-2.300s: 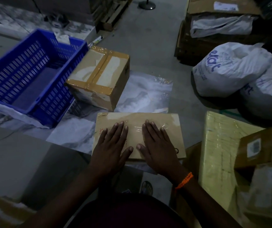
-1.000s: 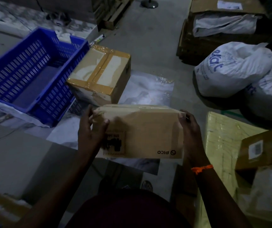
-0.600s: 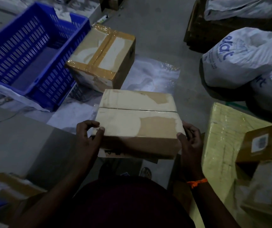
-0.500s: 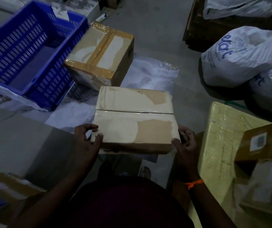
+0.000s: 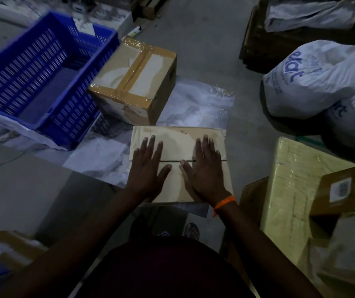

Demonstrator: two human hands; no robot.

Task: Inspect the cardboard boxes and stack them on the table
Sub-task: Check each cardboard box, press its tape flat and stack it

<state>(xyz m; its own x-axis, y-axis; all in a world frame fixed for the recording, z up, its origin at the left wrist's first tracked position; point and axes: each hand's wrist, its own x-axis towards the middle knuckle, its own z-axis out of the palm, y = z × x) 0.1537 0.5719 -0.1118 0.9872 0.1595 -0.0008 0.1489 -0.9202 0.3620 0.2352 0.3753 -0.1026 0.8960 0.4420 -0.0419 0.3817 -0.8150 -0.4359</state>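
Note:
A flat cardboard box [image 5: 177, 145] lies in front of me on a marbled sheet, its centre seam facing up. My left hand [image 5: 147, 168] rests palm down on its left half, fingers spread. My right hand [image 5: 204, 168], with an orange band at the wrist, lies flat on the right half. Neither hand grips anything. A taller cardboard box [image 5: 135, 82] sealed with brown tape stands just behind it, towards the left.
A blue plastic crate [image 5: 4, 97] sits at the left. White sacks [image 5: 314, 80] lie at the right. A yellow wrapped package [image 5: 290, 190] and several small boxes [image 5: 342, 190] crowd the near right. Stacked cartons [image 5: 269, 46] stand at the far right.
I lifted the flat box, turned it over so its seam side faces up, and set it back down. Both hands moved from its sides to lie flat on top.

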